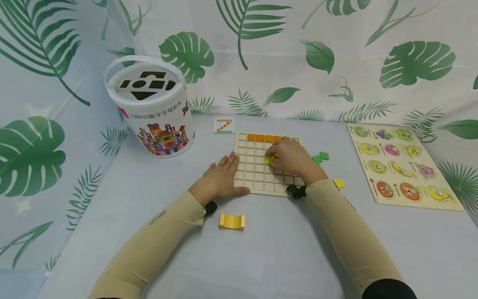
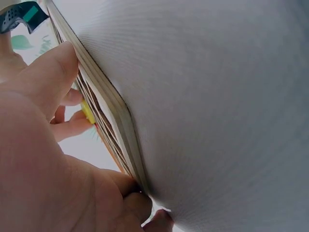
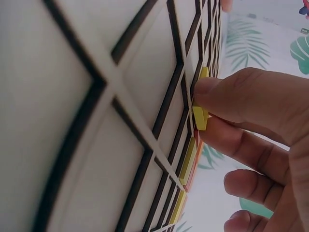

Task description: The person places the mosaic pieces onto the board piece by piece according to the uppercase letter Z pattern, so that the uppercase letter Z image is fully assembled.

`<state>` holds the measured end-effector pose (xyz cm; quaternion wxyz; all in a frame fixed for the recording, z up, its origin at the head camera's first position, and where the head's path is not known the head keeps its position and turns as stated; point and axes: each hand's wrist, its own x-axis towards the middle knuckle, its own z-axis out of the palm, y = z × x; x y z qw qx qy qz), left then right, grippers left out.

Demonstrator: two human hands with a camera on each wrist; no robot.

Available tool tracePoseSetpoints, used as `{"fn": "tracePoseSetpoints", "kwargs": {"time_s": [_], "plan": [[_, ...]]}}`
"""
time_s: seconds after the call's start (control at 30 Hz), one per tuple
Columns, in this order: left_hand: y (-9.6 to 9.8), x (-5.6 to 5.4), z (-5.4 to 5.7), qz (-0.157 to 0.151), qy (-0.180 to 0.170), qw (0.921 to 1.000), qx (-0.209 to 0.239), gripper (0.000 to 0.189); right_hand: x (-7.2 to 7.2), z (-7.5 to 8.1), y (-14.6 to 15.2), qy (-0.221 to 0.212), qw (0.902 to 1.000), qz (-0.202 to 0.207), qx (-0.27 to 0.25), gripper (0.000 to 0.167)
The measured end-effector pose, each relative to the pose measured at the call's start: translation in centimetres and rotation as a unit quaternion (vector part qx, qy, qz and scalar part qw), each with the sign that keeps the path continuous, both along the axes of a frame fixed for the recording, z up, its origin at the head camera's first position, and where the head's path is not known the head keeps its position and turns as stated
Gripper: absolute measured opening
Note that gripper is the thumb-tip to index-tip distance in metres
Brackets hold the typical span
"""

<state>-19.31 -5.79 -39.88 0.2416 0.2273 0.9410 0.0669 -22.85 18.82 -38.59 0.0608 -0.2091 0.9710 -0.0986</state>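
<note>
A wooden grid board [image 1: 244, 176] lies flat on the table, with a row of orange tiles [image 1: 260, 138] along its far edge. My left hand [image 1: 220, 178] rests at the board's left side, fingers extended; the left wrist view shows its thumb [image 2: 63, 60] against the board's edge. Over the grid, my right hand [image 1: 291, 158] pinches a small yellow tile [image 3: 200, 117] between thumb and forefinger. This tile touches or nearly touches the grid. More yellow tiles [image 3: 188, 162] sit in the grid in the right wrist view. Part of the board is hidden beneath the right hand.
Green tiles [image 1: 324, 156] and a loose yellow tile [image 1: 339, 183] lie right of the board. A small pattern card [image 1: 224, 125] lies behind it, and a yellow arched block [image 1: 232, 221] in front. A white bucket [image 1: 157, 108] stands back left; a fruit puzzle board [image 1: 384, 166] lies right.
</note>
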Motion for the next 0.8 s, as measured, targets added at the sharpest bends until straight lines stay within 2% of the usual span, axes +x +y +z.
{"fn": "tracePoseSetpoints", "kwargs": {"time_s": [0.33, 0.53, 0.8], "plan": [[0.0, 0.1, 0.2, -0.002, 0.001, 1.0000, 0.001, 0.112, 0.2, 0.0, 0.0, 0.003, 0.9999, 0.008, -0.011, 0.025], [0.1, 0.2, 0.2, -0.001, -0.001, 1.0000, -0.001, 0.112, 0.8, 0.1, 0.4, -0.002, 0.9996, -0.001, -0.028, 0.027], [0.1, 0.1, 0.2, 0.002, 0.000, 1.0000, -0.002, 0.113, 1.6, 0.5, 1.9, 0.017, 0.9992, 0.000, -0.037, 0.024]]}}
